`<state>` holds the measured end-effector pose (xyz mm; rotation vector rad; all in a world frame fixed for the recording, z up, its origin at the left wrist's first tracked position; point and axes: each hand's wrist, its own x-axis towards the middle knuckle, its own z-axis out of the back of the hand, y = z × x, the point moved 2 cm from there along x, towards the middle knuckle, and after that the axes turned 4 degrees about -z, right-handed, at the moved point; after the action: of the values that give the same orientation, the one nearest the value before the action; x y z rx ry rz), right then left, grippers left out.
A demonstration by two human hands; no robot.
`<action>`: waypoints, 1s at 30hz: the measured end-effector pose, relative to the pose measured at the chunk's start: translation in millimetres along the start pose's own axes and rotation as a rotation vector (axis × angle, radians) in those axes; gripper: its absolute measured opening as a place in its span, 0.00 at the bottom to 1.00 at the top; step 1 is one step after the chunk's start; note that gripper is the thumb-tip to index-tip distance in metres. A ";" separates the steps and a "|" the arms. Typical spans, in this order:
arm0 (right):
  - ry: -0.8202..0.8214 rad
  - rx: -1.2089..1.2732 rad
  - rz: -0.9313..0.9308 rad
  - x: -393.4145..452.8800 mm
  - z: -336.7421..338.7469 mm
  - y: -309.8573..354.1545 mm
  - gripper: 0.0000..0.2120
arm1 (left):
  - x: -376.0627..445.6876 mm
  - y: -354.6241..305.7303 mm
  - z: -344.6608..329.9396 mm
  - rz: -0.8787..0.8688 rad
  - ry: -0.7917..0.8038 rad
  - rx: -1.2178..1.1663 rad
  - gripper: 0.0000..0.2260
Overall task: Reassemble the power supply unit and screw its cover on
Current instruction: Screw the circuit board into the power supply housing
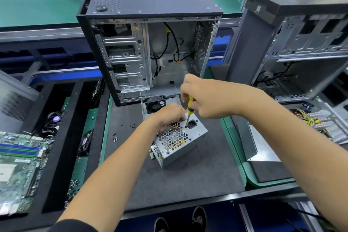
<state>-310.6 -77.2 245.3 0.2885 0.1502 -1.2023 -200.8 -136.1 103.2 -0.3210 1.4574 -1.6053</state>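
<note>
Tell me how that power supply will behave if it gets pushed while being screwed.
The power supply is a stiff metal box, so it should not flex. It lies flat on the dark mat, so tipping seems unlikely; sliding is more probable. The left hand steadies it while the right hand drives the screwdriver.

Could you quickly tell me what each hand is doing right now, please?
Left hand: grips the power supply unit, steadying it.
Right hand: holds the yellow screwdriver, tip at a screw beside the power socket.
</note>
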 end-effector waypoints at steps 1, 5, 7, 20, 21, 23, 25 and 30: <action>-0.012 0.022 0.022 -0.4 1.1 1.5 0.04 | 0.9 0.3 -0.3 -0.001 0.000 0.001 0.08; -0.243 -0.232 -0.073 4.1 -2.1 4.2 0.17 | 1.8 0.1 0.1 0.026 -0.034 0.002 0.14; -0.286 -0.281 -0.122 3.1 -3.7 3.5 0.21 | 0.0 1.8 1.2 0.048 -0.045 0.015 0.16; -0.281 -0.276 -0.141 4.8 -6.4 0.4 0.20 | -0.8 0.5 0.7 0.025 -0.013 0.036 0.10; -0.222 -0.215 -0.116 2.7 -5.9 -0.8 0.18 | -1.3 0.3 0.7 0.024 -0.009 0.029 0.06; -0.058 -0.019 -0.035 -1.7 -5.1 -2.1 0.09 | -2.6 -0.5 -0.2 0.018 0.004 0.021 0.06; -0.003 0.067 0.023 -3.4 -0.9 -0.9 0.06 | -2.6 -2.0 -1.2 0.011 0.002 0.016 0.06; -0.234 -0.244 -0.100 3.4 -2.9 2.5 0.18 | -3.9 -3.3 0.7 0.062 -0.056 0.005 0.19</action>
<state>-306.9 -78.5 241.9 -0.0738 0.1069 -1.2927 -199.6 -133.9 107.8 -0.3127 1.4076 -1.5389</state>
